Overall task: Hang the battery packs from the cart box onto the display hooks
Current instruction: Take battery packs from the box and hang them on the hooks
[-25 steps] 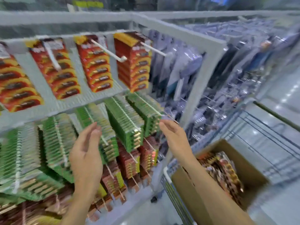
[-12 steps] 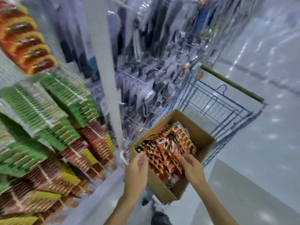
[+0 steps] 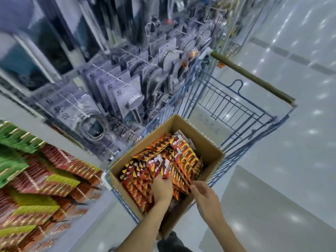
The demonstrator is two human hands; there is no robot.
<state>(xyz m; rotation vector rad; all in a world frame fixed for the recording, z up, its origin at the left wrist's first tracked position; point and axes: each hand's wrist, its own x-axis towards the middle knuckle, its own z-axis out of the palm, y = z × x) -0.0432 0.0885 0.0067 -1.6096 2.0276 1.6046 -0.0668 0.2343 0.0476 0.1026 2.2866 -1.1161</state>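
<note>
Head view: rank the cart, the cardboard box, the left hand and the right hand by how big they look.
1. cart, largest.
2. cardboard box, sitting in it.
3. left hand and right hand: about alike, no ranking; the left hand's fingers are partly hidden among the battery packs.

Matt cardboard box, glossy packs

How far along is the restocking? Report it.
Done: the display hooks at left already carry rows of packs. In hand: both the left hand and right hand reach into the cardboard box. Left: the box's heap of battery packs.
</note>
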